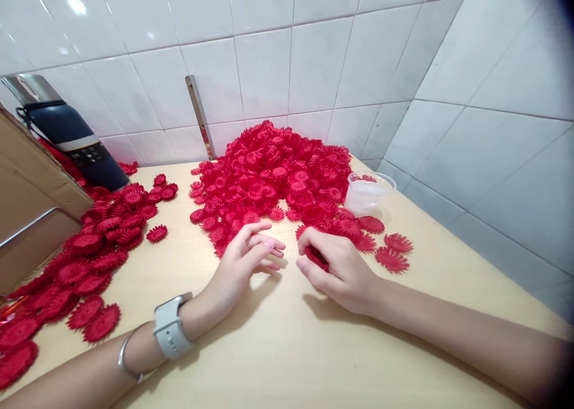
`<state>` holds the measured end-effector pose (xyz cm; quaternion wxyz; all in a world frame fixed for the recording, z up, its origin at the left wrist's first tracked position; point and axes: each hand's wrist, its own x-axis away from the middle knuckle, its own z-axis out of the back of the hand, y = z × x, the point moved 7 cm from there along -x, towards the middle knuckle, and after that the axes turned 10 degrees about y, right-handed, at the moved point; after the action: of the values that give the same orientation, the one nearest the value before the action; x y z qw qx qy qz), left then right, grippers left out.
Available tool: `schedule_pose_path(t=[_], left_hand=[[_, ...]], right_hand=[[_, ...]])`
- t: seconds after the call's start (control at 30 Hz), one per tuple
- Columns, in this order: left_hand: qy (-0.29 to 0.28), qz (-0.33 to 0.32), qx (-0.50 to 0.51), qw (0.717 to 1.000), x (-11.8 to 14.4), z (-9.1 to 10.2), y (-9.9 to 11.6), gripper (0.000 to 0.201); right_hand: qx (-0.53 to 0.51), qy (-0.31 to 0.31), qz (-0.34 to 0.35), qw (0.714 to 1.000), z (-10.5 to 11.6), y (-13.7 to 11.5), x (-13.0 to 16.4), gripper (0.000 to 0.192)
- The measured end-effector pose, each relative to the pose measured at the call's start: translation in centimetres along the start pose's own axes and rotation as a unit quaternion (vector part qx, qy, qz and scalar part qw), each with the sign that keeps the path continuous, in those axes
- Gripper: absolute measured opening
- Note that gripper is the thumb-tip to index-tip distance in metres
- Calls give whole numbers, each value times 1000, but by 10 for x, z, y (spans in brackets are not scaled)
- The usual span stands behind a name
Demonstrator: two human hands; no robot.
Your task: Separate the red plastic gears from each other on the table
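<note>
My left hand (251,256) hovers over the pale table with fingers apart and nothing in them; a watch (173,327) and a metal bangle (128,355) are on that wrist. Curled around red fringed fabric discs (316,256), my right hand (343,271) is closed; how many discs it holds is partly hidden by the fingers. Just beyond both hands rises a large heap of similar red discs (273,170), flower-like with cut edges. A few loose discs (392,258) lie right of my right hand.
A clear plastic cup (368,194) stands at the heap's right. On the left are more scattered discs (103,235), a cardboard box (38,182) and a dark blue flask (76,134). A metal strip (200,116) leans on the tiled wall (264,68) behind.
</note>
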<state>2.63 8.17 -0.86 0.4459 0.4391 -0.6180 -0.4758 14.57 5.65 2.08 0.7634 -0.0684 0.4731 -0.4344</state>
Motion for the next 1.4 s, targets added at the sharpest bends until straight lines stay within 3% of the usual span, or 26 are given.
schedule_pose_path(t=[0.07,0.23,0.37,0.47,0.57,0.7,0.93,1.1,1.2,1.3,1.4], left_hand=[[1,1,1,1000,0,0,0,30],[-2,5,6,1000,1,-1,1,30],[-2,2,8,1000,0,-1,1,29],[8,-9,7,1000,-1,1,1,27],[30,-35,6,999,-2,6,4,24],[43,-31,11,999,-3,8,4,23],[-71,7,13,997,2,-7,-3,30],[-72,1,-18,997,4,-7,-2,33],[-22,-9,-33,999,2,-1,1,27],[67,-46,-34,996,-1,11,7,19],[74,-57,-36,995,-1,13,8,18]], right_hand=[[-13,-15,18,1000,-2,-4,0,6],[-41,7,74,996,-3,-9,2,16],[-52,33,55,997,0,-5,0,16],[-52,14,33,998,-2,-3,0,22],[-57,-16,57,997,-6,-8,1,16],[-45,-26,110,993,-8,-15,3,41],[-65,-7,126,990,-5,-18,5,31],[66,0,116,991,-8,-19,3,25],[136,-14,99,986,-11,-13,3,17],[173,4,100,980,-8,-8,5,26],[162,2,100,982,-6,-7,6,31]])
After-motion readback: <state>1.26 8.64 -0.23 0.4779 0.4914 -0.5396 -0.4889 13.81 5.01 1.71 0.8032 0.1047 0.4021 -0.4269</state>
